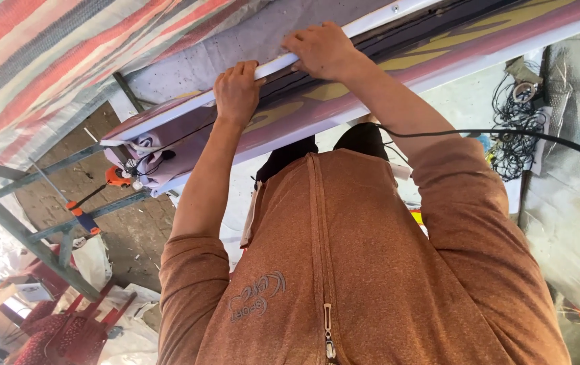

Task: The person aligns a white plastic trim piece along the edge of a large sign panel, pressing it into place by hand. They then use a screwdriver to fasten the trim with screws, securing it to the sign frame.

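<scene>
Fingertips of both hands behind the white frame edge [168, 115], unseen.

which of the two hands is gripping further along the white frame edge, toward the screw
The right hand. It grips the white frame edge nearer the screw; the left hand holds lower, toward the frame's end.

A long flat signboard [344, 101], purple with yellow shapes and a white metal frame, runs slantwise under both hands, which grip its upper white edge.
</scene>
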